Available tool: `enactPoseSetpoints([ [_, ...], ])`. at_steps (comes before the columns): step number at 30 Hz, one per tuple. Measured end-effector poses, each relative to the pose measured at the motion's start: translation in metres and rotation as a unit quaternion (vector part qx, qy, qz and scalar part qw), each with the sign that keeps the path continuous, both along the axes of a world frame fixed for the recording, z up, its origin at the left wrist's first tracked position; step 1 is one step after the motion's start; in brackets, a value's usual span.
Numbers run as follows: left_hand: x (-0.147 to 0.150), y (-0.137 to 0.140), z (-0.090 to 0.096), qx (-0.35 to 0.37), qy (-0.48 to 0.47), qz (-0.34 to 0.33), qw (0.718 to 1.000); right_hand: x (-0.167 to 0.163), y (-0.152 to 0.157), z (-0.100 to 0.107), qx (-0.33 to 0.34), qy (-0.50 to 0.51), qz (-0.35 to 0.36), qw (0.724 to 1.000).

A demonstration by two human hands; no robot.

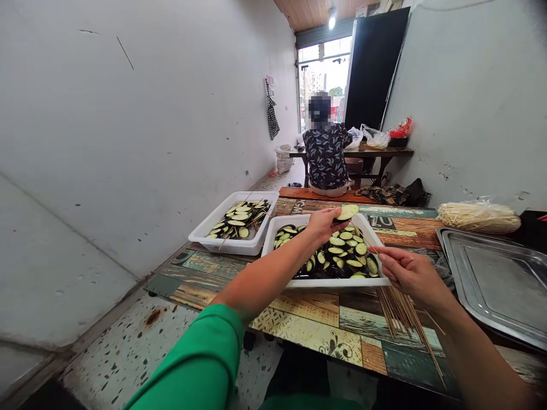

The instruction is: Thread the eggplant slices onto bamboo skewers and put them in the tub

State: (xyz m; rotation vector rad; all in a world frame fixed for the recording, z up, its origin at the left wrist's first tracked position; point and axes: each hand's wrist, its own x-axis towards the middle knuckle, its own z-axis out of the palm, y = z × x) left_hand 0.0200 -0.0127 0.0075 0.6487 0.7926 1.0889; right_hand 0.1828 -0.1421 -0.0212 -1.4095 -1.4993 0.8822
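My left hand [321, 226] is closed on an eggplant slice [347, 213], pale green with a dark skin edge, above the far side of a white tub. Between the fingertips of my right hand [404, 269] is a thin wooden skewer [368, 242], slanting up to the left toward the slice. Whether its tip enters the slice I cannot tell. Below both hands, the white tub [325, 283] holds many loose eggplant slices [337, 251] that look wet. A bundle of wooden skewers [401, 313] lies on the table under my right forearm.
Another white tub [205, 242] at the left holds eggplant slices with skewers. Metal trays [499, 279] lie at the right, near a bag of pale thin strands [478, 216]. Beyond the patterned table [299, 327], a person [325, 154] sits facing away at another table.
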Motion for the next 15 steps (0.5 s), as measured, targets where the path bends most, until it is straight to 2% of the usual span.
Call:
enactPoseSetpoints([
  [2,-0.001,0.000,0.000,0.001,0.002,0.003,1.000,0.000,0.000,-0.005,0.095,-0.129,-0.034,0.987],
  [5,-0.001,0.002,-0.001,-0.004,0.006,0.012,1.000,-0.001,-0.001,-0.013,0.205,-0.295,-0.066,0.931],
  [8,-0.001,0.003,-0.002,-0.007,0.011,0.023,1.000,-0.003,-0.002,-0.018,0.272,-0.396,-0.082,0.873],
  [10,-0.001,0.004,-0.002,-0.010,0.012,0.027,1.000,-0.003,-0.003,-0.018,0.287,-0.422,-0.086,0.855],
  [12,-0.001,0.005,-0.002,-0.010,0.009,0.024,1.000,-0.004,-0.005,-0.017,0.284,-0.403,-0.076,0.867],
  [15,-0.004,0.008,-0.001,-0.019,-0.002,0.031,0.999,-0.004,-0.007,-0.012,0.229,-0.312,-0.052,0.920],
])
